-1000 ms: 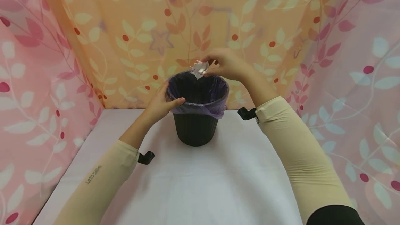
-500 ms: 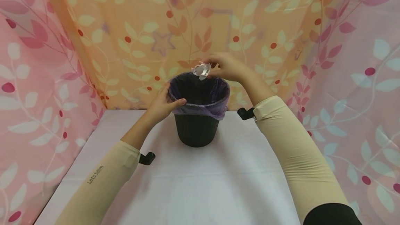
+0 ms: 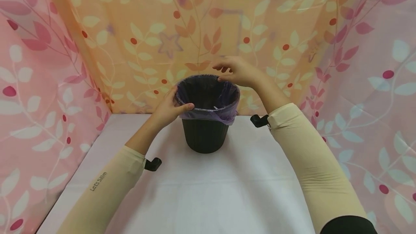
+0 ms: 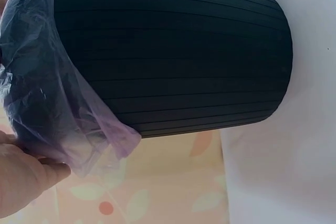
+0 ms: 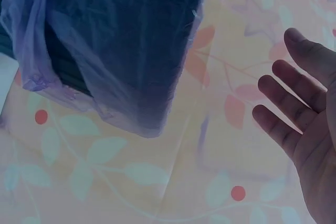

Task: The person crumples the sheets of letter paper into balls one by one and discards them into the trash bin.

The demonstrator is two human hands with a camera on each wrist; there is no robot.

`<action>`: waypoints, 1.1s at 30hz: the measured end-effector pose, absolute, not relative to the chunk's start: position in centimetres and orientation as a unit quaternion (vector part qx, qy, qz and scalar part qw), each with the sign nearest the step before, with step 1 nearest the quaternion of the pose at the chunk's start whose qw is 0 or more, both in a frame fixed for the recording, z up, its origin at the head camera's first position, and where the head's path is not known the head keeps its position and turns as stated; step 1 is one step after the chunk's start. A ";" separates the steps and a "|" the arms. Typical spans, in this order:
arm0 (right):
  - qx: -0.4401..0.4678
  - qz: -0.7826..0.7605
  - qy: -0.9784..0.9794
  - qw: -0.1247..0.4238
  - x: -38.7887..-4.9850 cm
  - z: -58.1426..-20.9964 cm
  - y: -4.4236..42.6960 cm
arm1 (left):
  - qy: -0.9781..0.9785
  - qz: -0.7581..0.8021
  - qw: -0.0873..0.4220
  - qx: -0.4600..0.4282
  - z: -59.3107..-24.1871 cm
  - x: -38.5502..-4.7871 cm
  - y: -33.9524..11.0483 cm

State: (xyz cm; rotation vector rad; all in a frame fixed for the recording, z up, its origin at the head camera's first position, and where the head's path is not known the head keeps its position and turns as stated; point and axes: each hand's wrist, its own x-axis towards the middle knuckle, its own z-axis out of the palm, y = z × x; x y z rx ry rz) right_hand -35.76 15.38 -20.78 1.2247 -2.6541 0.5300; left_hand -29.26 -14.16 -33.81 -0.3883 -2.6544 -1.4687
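Observation:
A dark ribbed trash bin (image 3: 205,136) stands upright on the white table, a purple plastic liner (image 3: 224,116) folded over its rim. My left hand (image 3: 166,109) grips the left side of the rim, thumb over the near edge. In the left wrist view, fingers press against the liner (image 4: 42,87). Above the rim's far right side hovers my right hand (image 3: 237,70), its fingers parted and nothing in them. The right wrist view shows that hand (image 5: 315,114) apart from the bin. A small white bit (image 3: 215,107) shows just inside the near rim; most of the bin's inside is dark.
White cloth (image 3: 208,190) covers the table around the bin. A yellow-orange leaf-patterned curtain (image 3: 136,10) hangs close behind, with pink curtains (image 3: 39,118) along both sides. Each wrist carries a small black camera mount (image 3: 152,164).
The crumpled white paper that my right hand pinched over the bin has been let go and is out of that hand. My left hand has stayed on the rim.

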 end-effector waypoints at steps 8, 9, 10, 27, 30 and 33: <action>0.435 0.168 -0.875 0.129 -34.7 -21.1 16.7 | -0.847 -0.513 0.037 -0.134 -33.7 -29.5 -13.4; 0.439 0.164 -0.873 0.132 -34.5 -21.1 16.8 | -0.848 -0.511 0.039 -0.134 -33.7 -29.5 -13.3; 0.442 0.161 -0.872 0.134 -34.4 -21.2 16.8 | -0.848 -0.511 0.040 -0.134 -33.8 -29.5 -13.3; 0.423 0.135 -0.879 0.175 -31.4 -22.8 18.9 | -0.885 -0.443 0.040 -0.141 -33.9 -29.6 -13.2; 0.422 0.130 -0.876 0.196 -31.1 -23.5 19.3 | -0.881 -0.446 0.048 -0.151 -34.1 -29.7 -13.5; 0.421 0.143 -0.871 0.211 -30.7 -24.4 19.8 | -0.874 -0.455 0.066 -0.155 -34.4 -29.7 -14.0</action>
